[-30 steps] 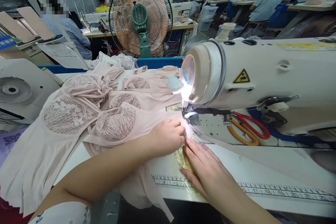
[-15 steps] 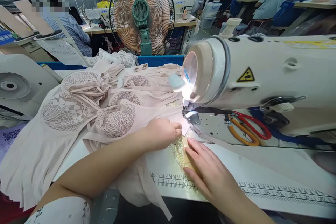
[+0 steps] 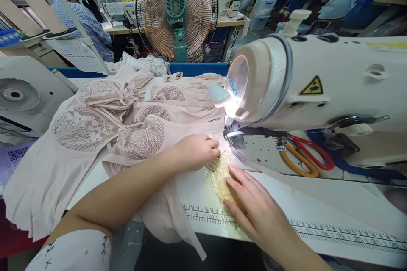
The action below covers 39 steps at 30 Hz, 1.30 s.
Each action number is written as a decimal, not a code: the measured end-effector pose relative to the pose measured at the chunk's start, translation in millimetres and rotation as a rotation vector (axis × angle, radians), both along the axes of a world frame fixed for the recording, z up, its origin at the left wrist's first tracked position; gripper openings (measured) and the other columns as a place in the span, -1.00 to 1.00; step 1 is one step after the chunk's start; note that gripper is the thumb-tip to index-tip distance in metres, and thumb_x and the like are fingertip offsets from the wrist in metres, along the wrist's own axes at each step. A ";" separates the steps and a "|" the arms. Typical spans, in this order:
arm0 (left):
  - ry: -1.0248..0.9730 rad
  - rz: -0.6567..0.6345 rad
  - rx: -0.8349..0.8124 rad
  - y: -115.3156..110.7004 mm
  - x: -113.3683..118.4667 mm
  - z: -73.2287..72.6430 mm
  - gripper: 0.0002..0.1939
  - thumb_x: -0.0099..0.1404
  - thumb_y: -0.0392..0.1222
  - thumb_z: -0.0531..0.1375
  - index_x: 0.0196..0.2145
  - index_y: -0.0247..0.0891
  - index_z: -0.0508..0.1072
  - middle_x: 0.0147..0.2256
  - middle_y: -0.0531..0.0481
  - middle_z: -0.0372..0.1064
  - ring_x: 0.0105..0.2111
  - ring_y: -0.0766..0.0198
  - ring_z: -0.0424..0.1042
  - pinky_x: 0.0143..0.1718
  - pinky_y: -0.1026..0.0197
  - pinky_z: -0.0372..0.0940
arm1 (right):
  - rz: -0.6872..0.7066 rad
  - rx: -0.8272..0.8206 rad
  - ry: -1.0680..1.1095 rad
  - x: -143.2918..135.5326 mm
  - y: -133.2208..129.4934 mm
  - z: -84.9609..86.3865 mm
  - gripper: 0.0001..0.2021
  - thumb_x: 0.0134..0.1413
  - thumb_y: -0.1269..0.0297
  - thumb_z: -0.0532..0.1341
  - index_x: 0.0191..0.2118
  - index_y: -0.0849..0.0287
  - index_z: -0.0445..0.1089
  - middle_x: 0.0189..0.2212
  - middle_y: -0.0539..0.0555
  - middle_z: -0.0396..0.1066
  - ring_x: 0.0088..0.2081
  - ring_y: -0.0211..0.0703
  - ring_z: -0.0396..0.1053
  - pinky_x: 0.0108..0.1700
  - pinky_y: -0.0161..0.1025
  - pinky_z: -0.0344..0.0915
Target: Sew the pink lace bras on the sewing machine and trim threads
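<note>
My left hand (image 3: pixel 199 151) is closed, its fingers pinching the edge of a pale pink lace-cupped garment (image 3: pixel 178 132) just in front of the sewing machine's lit needle area (image 3: pixel 227 129). The garment's fabric runs under the presser foot, where glare blurs detail. My right hand (image 3: pixel 254 199) lies with fingers stretched out and apart on a crinkled yellowish clear film (image 3: pixel 219 178) on the table. A narrow pale strip (image 3: pixel 270 174) runs from the needle area towards the right. What the left fingertips cover is hidden.
Scissors with red and orange handles (image 3: pixel 305 156) lie under the machine arm (image 3: pixel 343 80). More lace garments (image 3: pixel 82 129) are heaped at left. A printed ruler (image 3: pixel 343 237) follows the front edge. Behind stand a large fan (image 3: pixel 176 12) and a person in a striped shirt (image 3: pixel 82 29).
The view has shifted slightly, so the machine appears a little further right. My left hand stays closed at the fabric; my right hand still rests on the film.
</note>
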<state>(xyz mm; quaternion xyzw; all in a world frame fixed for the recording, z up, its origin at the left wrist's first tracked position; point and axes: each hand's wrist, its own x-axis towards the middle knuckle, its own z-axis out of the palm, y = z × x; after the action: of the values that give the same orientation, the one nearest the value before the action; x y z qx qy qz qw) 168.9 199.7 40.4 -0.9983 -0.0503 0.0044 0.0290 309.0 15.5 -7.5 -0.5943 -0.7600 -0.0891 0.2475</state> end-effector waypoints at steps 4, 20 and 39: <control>0.033 0.033 0.048 3.3 2.3 0.0 -0.72 0.29 -0.39 0.03 -0.12 -0.27 0.44 -0.05 -0.09 0.39 -0.20 0.18 0.36 -0.29 0.20 0.23 | 0.002 -0.008 0.005 -1.3 0.4 -0.5 -0.66 0.23 0.16 0.07 -0.03 0.29 0.36 0.09 0.30 0.33 0.12 0.05 0.28 0.03 -0.03 0.37; 0.088 0.234 0.139 4.2 -10.2 7.4 -0.64 0.34 -0.34 -0.04 0.05 -0.25 0.34 0.18 -0.13 0.20 -0.07 0.12 0.36 -0.19 0.15 0.25 | 0.229 -0.062 0.242 -109.3 -2.8 7.5 -0.49 -0.05 0.00 0.26 -0.02 0.20 0.33 -0.13 0.14 0.41 -0.16 -0.01 0.34 -0.12 -0.08 0.33; -0.060 0.753 0.012 -57.8 -160.7 52.1 -0.57 0.27 -0.28 -0.01 0.09 -0.31 0.32 -0.31 -0.15 0.45 -0.29 0.10 0.45 -0.21 0.05 0.35 | 0.267 -0.474 0.934 -41.4 -5.3 55.5 -0.59 0.23 0.02 -0.02 -0.52 0.13 0.31 -0.19 0.10 0.40 -0.17 -0.13 0.38 -0.16 -0.22 0.35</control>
<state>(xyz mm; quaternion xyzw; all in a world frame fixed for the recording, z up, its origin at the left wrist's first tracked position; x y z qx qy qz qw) 8.2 141.9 92.4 -0.9095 -0.4144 -0.0149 0.0298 267.6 10.2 48.0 -0.5084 -0.6372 0.3908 0.4275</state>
